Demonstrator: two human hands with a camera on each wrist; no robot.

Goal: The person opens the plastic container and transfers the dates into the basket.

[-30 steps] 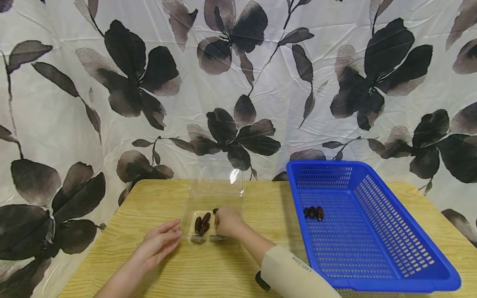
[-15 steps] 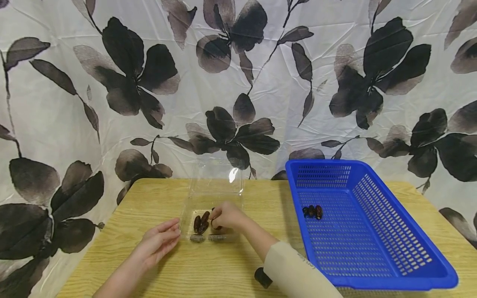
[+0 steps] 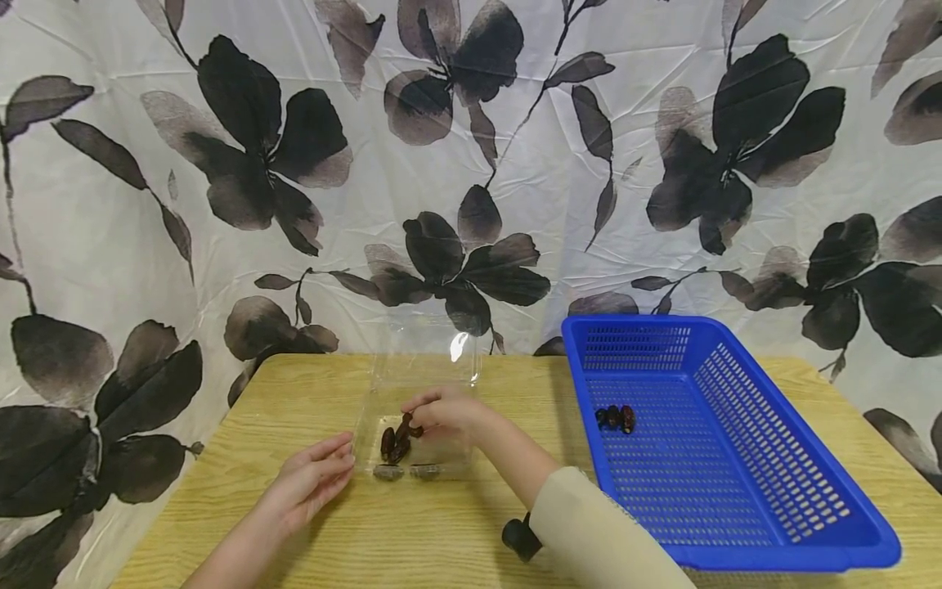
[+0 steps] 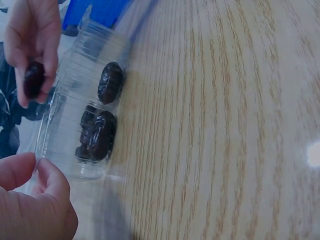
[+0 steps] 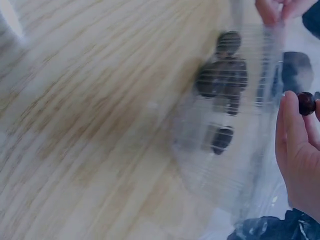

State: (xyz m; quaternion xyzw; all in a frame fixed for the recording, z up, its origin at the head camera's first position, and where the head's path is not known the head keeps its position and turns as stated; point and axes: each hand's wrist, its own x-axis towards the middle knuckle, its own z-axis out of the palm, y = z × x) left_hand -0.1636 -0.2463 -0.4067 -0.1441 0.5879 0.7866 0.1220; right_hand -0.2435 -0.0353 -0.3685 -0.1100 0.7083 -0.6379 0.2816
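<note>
My right hand [image 3: 450, 415] pinches a dark brown date [image 4: 34, 80] between fingers and thumb, just above the open clear plastic container [image 4: 65, 125]. In the left wrist view this date hangs outside or over the container's far wall; the exact height cannot be told. Inside the container lie several dates [image 3: 397, 444], bunched toward its left and along the near wall. At the container's left edge, my left hand [image 3: 316, 481] pinches the rim between thumb and forefinger, as the left wrist view shows. The container's clear lid [image 3: 423, 356] stands raised at the back.
A blue perforated basket [image 3: 780, 559] stands on the right of the wooden table [image 3: 412, 548], with a few dates [image 3: 615, 418] by its left wall. Below my right forearm sits a black cylindrical object [image 3: 518, 538], partly hidden by the sleeve. A floral cloth [image 3: 559, 188] hangs behind.
My right hand has picked up a date from the container's right part, lifted it a little and moved it left toward the other dates. My left hand has stayed at the rim.
</note>
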